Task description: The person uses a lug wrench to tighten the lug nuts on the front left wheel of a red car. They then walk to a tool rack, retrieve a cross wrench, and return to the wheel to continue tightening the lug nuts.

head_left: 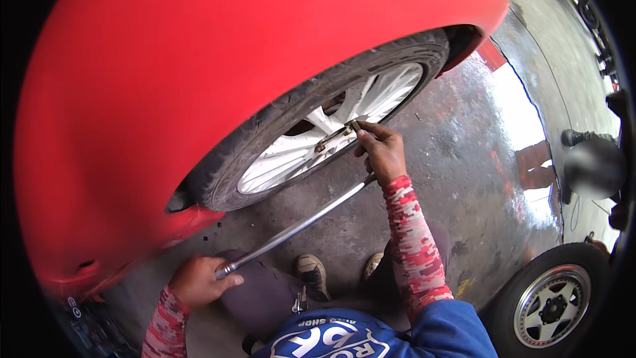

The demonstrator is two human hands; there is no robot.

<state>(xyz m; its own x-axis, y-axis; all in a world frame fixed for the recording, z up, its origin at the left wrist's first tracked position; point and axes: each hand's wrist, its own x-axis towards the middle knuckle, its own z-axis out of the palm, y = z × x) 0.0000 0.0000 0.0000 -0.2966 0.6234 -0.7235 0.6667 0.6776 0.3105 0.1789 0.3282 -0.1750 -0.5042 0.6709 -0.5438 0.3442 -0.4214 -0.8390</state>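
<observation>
Above and left of the right-hand grip, a broad, smooth, rounded car body in bright red paint (218, 40), cut by a dark wheel arch. Below and right of the same grip, a grey concrete floor (450, 152), stained and scuffed, with slick patches mirroring white and red. Directly ahead of the right fingertips, a white multi-spoke metal wheel (268, 166) in a dull black rubber tyre (213, 167), scuffed along the sidewall, seated in the arch. Well apart, low to the right of that grip, a loose black-tyred wheel with a silver star-shaped rim (528, 303).

Spanning from the left grip up to just beneath the right, a long, slim, polished steel bar (298, 225), straight and bright, with a thicker, banded lower end. Closed around that end, the left hand (197, 281). Near the upper end, the right hand (386, 154), bent into a narrow pinch; too hidden to tell whether also gripping the bar. Between thumb and forefinger, near the wheel's centre, a short, dull metal piece (356, 126), too small to make out fully. Just left of the pinch, a small rust-brown nut (320, 148).
</observation>
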